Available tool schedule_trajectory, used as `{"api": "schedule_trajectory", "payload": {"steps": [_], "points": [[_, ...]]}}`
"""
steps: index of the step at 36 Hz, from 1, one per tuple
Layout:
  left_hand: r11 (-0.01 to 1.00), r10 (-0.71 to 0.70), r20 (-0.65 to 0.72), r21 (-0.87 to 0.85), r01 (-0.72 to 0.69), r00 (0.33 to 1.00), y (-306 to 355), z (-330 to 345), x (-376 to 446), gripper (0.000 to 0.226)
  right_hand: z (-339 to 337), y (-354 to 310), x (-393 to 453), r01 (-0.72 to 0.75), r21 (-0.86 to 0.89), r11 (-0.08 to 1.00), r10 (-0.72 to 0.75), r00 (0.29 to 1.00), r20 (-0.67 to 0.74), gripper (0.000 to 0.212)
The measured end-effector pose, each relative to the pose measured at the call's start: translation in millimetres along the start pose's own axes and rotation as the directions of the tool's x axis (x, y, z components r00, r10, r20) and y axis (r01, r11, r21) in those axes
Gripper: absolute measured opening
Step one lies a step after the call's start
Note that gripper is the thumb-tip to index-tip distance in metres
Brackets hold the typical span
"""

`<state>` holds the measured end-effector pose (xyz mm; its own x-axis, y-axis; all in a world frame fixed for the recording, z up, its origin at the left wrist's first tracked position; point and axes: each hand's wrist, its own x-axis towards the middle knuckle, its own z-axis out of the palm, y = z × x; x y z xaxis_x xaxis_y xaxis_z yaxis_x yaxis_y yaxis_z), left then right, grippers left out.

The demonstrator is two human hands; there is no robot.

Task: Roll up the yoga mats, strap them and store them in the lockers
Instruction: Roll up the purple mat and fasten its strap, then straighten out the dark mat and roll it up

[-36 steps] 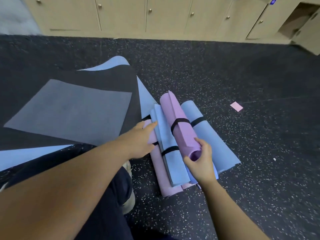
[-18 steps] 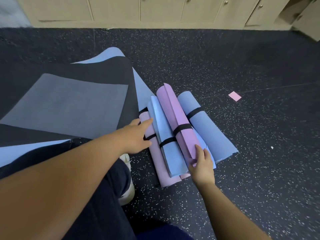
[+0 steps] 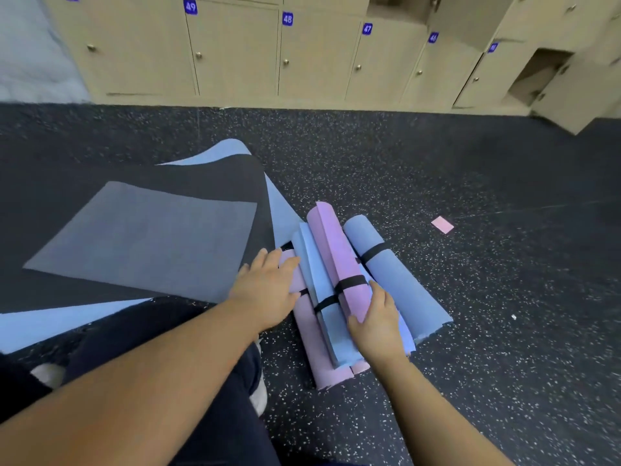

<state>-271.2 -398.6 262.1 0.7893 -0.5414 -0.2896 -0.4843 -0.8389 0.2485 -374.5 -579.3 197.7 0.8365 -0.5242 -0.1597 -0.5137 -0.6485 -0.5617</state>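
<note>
Several rolled mats lie side by side on the speckled floor, each with a black strap. A pink mat (image 3: pixel 337 253) sits on top between a light blue mat (image 3: pixel 319 280) and a darker blue mat (image 3: pixel 396 280). A pale pink mat (image 3: pixel 314 341) lies at the left of the pile. My left hand (image 3: pixel 268 290) rests flat on the pale pink mat's far half, fingers straight. My right hand (image 3: pixel 378 321) grips the near end of the top pink mat, thumb on its left side, fingers on its right.
Unrolled grey (image 3: pixel 151 237), black (image 3: pixel 201 176) and blue (image 3: pixel 232 149) mats lie spread at the left. Numbered beige lockers (image 3: pixel 235 52) line the far wall; one open locker (image 3: pixel 537 75) is at the right. A small pink card (image 3: pixel 442 225) lies on the floor. My leg (image 3: pixel 218 381) is beside the pile.
My right hand has slid up the pink mat's near end and now wraps round it. My left hand has moved further onto the pale pink mat. The view has tilted up toward the lockers.
</note>
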Motion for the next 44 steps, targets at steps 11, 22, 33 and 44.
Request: {"api": "schedule_trajectory", "payload": {"steps": [11, 22, 33, 44], "points": [[0.988, -0.062, -0.274, -0.151, 0.021, 0.96, -36, -51, -46, 0.048, -22, -131, -14, 0.275, 0.017, 0.961, -0.276, 0.961, 0.026, 0.053], [0.966, -0.236, -0.314, -0.179, 0.187, 0.92, -143, -98, -98, 0.05, -6, -259, -21, 0.481, 0.066, 0.875, -0.484, 0.872, 0.069, 0.052], [0.913, -0.357, -0.294, -0.311, 0.264, 0.887, -232, -66, -119, 0.05, 72, -261, -19, 0.445, 0.015, 0.896, -0.435, 0.868, 0.238, 0.051], [0.844, -0.456, -0.054, -0.342, 0.413, 0.888, -305, 35, -127, 0.062, 148, -207, -17, 0.513, -0.24, 0.824, -0.294, 0.75, 0.592, 0.066]]}}
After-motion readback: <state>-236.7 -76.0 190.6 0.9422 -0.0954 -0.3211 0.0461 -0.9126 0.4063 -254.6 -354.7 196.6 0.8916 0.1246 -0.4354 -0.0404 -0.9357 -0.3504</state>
